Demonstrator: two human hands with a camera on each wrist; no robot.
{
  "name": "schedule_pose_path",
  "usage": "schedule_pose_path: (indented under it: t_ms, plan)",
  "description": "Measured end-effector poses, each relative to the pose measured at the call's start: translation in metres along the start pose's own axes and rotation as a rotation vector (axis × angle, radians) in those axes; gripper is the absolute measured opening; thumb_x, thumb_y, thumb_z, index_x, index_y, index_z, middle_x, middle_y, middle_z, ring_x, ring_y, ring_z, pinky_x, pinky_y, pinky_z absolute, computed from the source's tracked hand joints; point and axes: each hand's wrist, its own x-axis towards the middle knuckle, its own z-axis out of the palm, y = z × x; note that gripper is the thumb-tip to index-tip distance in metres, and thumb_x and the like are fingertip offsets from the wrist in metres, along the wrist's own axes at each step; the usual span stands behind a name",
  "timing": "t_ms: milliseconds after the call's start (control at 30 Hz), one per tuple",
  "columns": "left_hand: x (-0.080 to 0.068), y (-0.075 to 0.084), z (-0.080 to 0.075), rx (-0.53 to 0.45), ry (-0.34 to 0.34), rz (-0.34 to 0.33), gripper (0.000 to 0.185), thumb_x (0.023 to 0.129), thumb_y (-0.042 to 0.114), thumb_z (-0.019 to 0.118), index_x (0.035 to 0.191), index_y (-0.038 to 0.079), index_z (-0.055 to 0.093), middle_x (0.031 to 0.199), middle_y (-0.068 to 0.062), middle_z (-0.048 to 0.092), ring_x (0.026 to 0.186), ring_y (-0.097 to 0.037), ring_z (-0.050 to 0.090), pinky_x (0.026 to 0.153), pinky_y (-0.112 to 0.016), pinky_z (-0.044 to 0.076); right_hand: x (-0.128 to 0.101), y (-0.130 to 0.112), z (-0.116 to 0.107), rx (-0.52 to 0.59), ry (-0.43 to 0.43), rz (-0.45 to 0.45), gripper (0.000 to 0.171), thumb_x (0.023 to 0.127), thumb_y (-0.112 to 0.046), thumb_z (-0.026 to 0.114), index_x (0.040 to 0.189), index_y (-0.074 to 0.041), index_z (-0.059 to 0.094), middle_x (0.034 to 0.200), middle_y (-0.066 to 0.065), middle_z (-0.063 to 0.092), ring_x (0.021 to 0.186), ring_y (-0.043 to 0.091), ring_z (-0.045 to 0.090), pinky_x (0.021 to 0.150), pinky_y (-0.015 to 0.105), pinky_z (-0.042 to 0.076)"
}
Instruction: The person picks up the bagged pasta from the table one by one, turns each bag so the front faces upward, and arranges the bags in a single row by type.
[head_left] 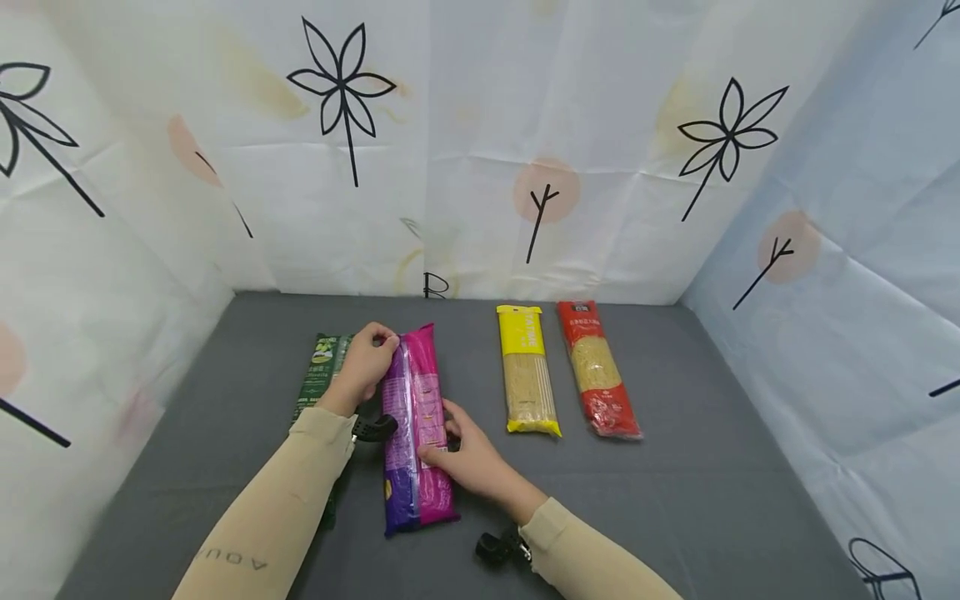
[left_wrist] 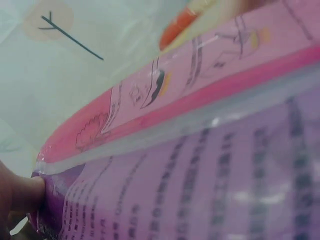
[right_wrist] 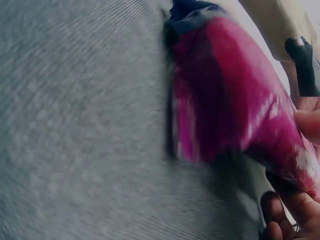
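Observation:
A long pink and purple plastic packet [head_left: 411, 417] lies lengthwise between the two hands. My left hand [head_left: 366, 365] pinches its top left corner; in the left wrist view a thumb [left_wrist: 22, 196] presses that end, and printed lines cover the film. On the packet's right side is my right hand [head_left: 474, 458], its thumb over the front and its other fingers behind the edge. The right wrist view shows the packet's lower end [right_wrist: 220, 85] raised off the grey cloth. Beneath the left forearm, a green packet [head_left: 315, 375] is partly hidden.
To the right lie a yellow-ended noodle packet [head_left: 528, 375] and a red-ended noodle packet [head_left: 596, 367], side by side on the grey cloth [head_left: 712, 500]. Patterned white curtains [head_left: 480, 125] enclose the back and sides. Each wrist wears a black strap [head_left: 375, 428].

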Motion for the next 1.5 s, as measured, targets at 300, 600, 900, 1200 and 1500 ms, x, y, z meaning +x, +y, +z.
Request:
schedule_pose_path:
  t_ms: [300,600,900,1200,1500]
  plan:
    - [-0.005,0.021,0.004,-0.146,0.100,-0.036,0.023,0.103,0.026,0.048,0.114,0.006,0.048,0.116,-0.012,0.043,0.087,-0.024,0.044,0.067,-0.033,0.040,-0.002,-0.006,-0.013,0.367,-0.090,0.040,0.068,0.094,-0.024,0.066,0.148,-0.028,0.026,0.122,0.013,0.061,0.100,0.031,0.066,0.078,0.047,0.055]
    - [-0.008,0.022,0.014,-0.129,0.169,0.113,0.022,0.102,0.021,0.051,0.117,0.005,0.051,0.120,-0.014,0.045,0.103,-0.026,0.046,0.079,-0.042,0.048,-0.001,-0.012,-0.022,0.271,0.011,0.012,0.066,0.092,-0.022,0.068,0.147,-0.028,0.032,0.123,0.010,0.059,0.097,0.028,0.066,0.077,0.045,0.056]
    - [-0.015,0.022,0.019,0.121,0.157,0.213,0.038,0.101,0.025,0.053,0.133,0.009,0.044,0.129,-0.019,0.027,0.099,-0.031,0.048,0.076,-0.045,0.051,-0.001,-0.018,-0.028,0.168,0.031,-0.080,0.066,0.094,-0.017,0.064,0.149,-0.028,0.029,0.128,0.009,0.056,0.101,0.026,0.063,0.079,0.044,0.055]
    - [-0.023,0.032,0.017,0.221,0.151,0.256,0.061,0.098,0.048,0.049,0.142,0.008,0.035,0.098,-0.013,0.049,0.083,-0.026,0.050,0.066,-0.038,0.044,-0.006,-0.038,-0.033,-0.241,0.171,-0.165,0.066,0.093,-0.021,0.065,0.149,-0.030,0.031,0.122,0.003,0.059,0.090,0.016,0.061,0.076,0.036,0.054]
    - [-0.034,0.054,0.011,-0.097,-0.050,0.073,0.098,0.084,0.070,0.055,0.150,0.013,0.009,0.114,-0.021,0.048,0.085,-0.032,0.066,0.067,-0.040,0.058,-0.012,-0.066,-0.027,-0.857,0.314,-0.286,0.070,0.090,-0.017,0.070,0.149,-0.018,0.033,0.115,0.009,0.065,0.077,0.019,0.064,0.067,0.034,0.056]
